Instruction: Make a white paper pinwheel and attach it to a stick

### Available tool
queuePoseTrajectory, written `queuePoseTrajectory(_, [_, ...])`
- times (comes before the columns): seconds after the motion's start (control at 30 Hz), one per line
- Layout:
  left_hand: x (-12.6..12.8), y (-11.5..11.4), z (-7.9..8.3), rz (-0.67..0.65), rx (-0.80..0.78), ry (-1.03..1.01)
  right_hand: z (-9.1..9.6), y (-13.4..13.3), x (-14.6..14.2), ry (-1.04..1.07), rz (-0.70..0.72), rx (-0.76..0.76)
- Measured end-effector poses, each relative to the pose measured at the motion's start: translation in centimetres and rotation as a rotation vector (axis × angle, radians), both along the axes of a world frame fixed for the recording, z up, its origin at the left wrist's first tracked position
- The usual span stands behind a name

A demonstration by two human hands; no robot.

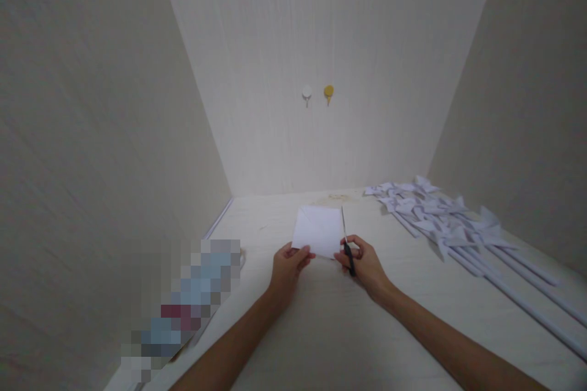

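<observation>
A square sheet of white paper with a faint diagonal crease near its upper left is held up in front of me. My left hand pinches its lower left corner, thumb on top. At the lower right corner, my right hand also touches the paper with its fingertips. That same hand holds black-handled scissors, their thin blades pointing away along the paper's right edge. The blades look closed, though they are too slim to tell surely.
Several white paper pinwheels on long white sticks lie at the right of the pale table. A blurred-out object stands at the left. Walls enclose three sides; a white hook and a yellow hook hang behind.
</observation>
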State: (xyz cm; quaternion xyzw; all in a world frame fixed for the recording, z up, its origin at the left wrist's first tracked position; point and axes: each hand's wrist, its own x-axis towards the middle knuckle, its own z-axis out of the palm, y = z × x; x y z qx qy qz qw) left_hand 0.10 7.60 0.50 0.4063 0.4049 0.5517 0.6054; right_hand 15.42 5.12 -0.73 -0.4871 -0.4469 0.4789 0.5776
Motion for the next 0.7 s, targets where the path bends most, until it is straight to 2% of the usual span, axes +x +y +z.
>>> queuePoseTrajectory(0.23, [0.6, -0.7, -0.1, -0.12, 0.106, 0.293, -0.5, 0.0, -0.5, -0.007, 0.129, 0.051])
queuePoseTrajectory(0.37, [0.6, -0.8, 0.1, -0.097, 0.122, 0.358, -0.6, 0.0, -0.5, -0.003, 0.142, 0.05])
queuePoseTrajectory(0.5, [0.0, -0.2, 0.0, 0.007, 0.158, 0.377, -0.4, 0.0, -0.3, -0.005, 0.164, 0.038])
queuePoseTrajectory(0.7, [-1.2, 1.1, 0.0, 0.276, 0.123, 0.239, -0.5, 0.0, 0.1, -0.081, 0.287, 0.066])
